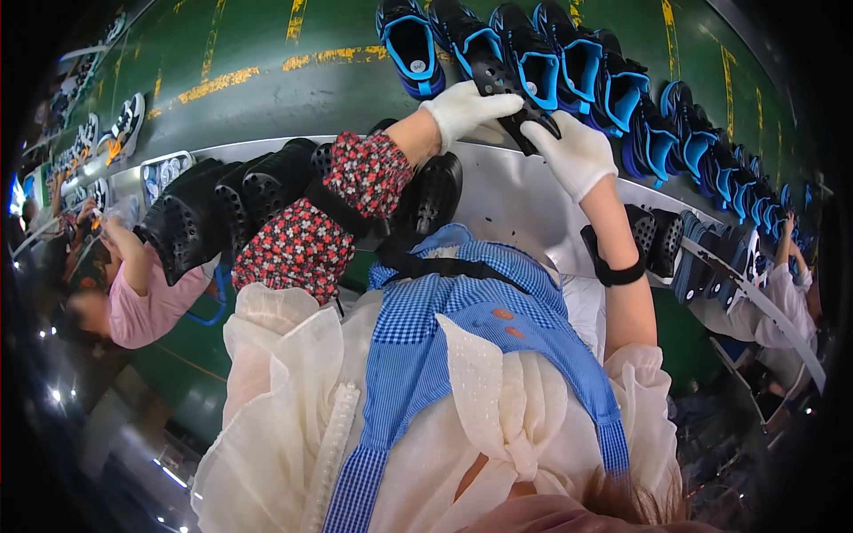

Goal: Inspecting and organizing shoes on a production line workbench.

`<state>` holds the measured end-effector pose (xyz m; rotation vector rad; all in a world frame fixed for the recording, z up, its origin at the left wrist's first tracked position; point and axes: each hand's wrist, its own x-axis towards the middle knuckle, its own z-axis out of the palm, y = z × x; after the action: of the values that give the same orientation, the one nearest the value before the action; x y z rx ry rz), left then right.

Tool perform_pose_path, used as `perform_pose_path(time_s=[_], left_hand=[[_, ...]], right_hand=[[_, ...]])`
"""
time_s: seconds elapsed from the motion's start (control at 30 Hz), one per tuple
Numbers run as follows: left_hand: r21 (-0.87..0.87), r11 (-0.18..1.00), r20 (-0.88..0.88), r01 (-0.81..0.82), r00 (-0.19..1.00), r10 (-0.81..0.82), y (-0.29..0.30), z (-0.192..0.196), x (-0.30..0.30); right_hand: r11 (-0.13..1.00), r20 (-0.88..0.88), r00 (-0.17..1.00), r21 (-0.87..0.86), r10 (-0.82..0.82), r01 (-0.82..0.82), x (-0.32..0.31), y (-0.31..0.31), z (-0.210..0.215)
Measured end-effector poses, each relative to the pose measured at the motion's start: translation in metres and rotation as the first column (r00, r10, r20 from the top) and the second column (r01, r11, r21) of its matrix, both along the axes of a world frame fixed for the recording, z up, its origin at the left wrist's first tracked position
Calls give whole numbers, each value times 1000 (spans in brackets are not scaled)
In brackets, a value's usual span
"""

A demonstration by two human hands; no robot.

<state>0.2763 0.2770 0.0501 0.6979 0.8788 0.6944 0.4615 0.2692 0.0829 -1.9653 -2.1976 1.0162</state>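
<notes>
Both my hands wear white gloves and hold one black perforated shoe (506,96) above a metal work table (515,200). My left hand (466,108) grips the shoe from its left side, with a red floral sleeve cover on that forearm. My right hand (573,155) holds the shoe's lower right end, and a black band circles that wrist. Just beyond the shoe runs a row of black and blue shoes (569,67) on a green conveyor belt (258,44).
More black perforated shoes (222,209) lie along the table's left part, and others (653,235) sit at its right. A person in pink (133,302) works at the left; another in white (791,284) sits at the right. Further shoes (120,129) ride the belt's far left.
</notes>
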Motion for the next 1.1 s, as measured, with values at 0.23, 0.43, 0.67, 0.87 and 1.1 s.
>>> perform_pose_path(time_s=[0.23, 0.43, 0.67, 0.87, 1.1], left_hand=[[193, 739, -950, 645, 313, -24, 18, -36, -17], [82, 675, -971, 733, 211, -111, 39, -39, -8], [-136, 627, -914, 767, 147, -379, 65, -73, -7], [-378, 351, -856, 857, -179, -484, 83, -95, 5], [93, 993, -619, 78, 786, -4, 50, -239, -32]], right_hand=[[973, 262, 943, -163, 205, -166, -37, 76, -12], [970, 385, 893, -28, 233, -241, -86, 106, -52], [999, 357, 933, -35, 46, -36, -111, 116, -84], [962, 276, 923, -132, 267, -239, -116, 126, -88], [925, 268, 885, -105, 380, -365, -152, 130, -98]])
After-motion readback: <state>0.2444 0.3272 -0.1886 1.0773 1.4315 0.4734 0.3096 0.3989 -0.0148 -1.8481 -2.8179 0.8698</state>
